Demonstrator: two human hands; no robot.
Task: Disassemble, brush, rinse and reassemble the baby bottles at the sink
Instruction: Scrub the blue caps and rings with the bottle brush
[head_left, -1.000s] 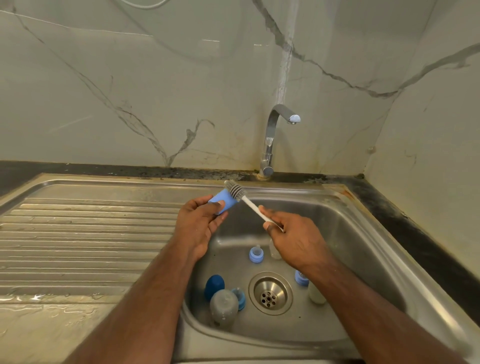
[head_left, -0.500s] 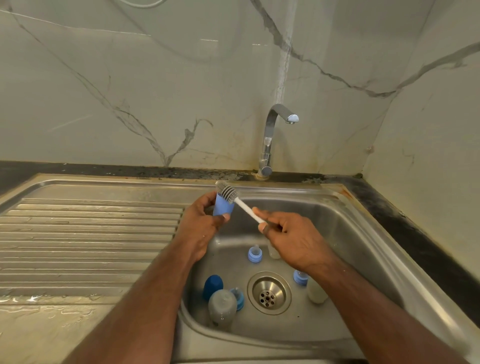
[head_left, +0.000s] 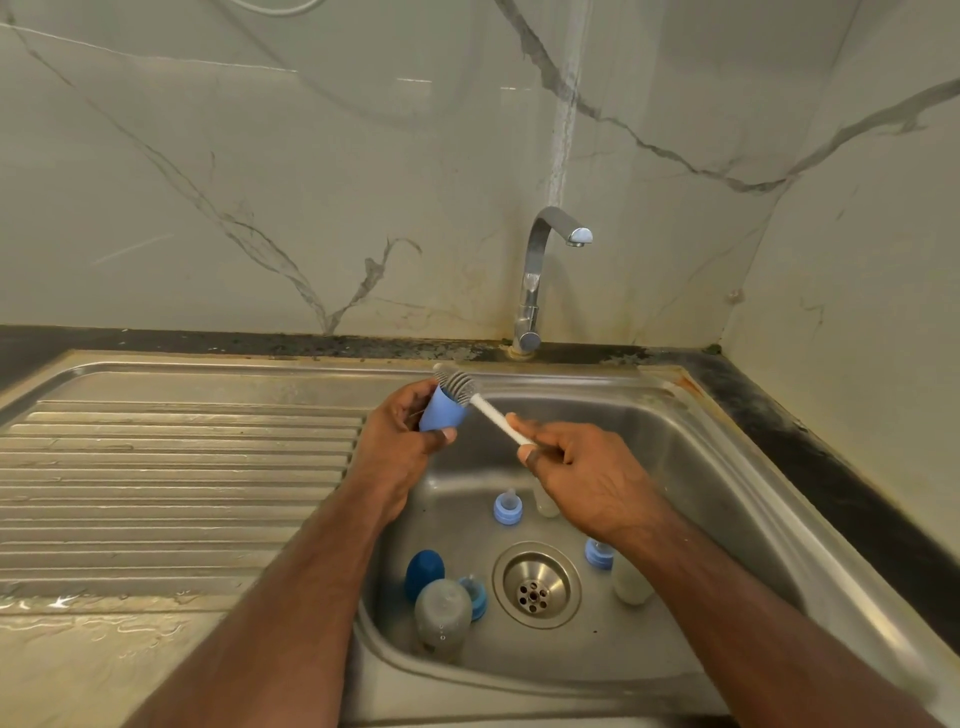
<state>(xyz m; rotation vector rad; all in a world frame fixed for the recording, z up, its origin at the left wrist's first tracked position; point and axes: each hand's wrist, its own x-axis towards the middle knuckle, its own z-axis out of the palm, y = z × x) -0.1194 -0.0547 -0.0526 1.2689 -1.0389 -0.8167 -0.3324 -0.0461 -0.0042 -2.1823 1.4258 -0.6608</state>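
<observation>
Nearest me, a grey bottle (head_left: 442, 613) lies in the sink (head_left: 727, 467) bowl, a dark blue cap (head_left: 425, 571) just behind it and a blue collar (head_left: 475, 595) at its right. The drain (head_left: 536, 584) sits in the middle; right of it a pale bottle (head_left: 631, 582) with a blue ring (head_left: 596, 552). Further back, a teat (head_left: 507, 506) in its blue ring stands upright. Above the bowl, my left hand (head_left: 400, 441) is curled round a light blue cap (head_left: 440, 410). My right hand (head_left: 582, 467) pinches the white handle of the brush (head_left: 491, 410), whose grey head sits at the cap's mouth. Behind, the tap (head_left: 535, 280).
</observation>
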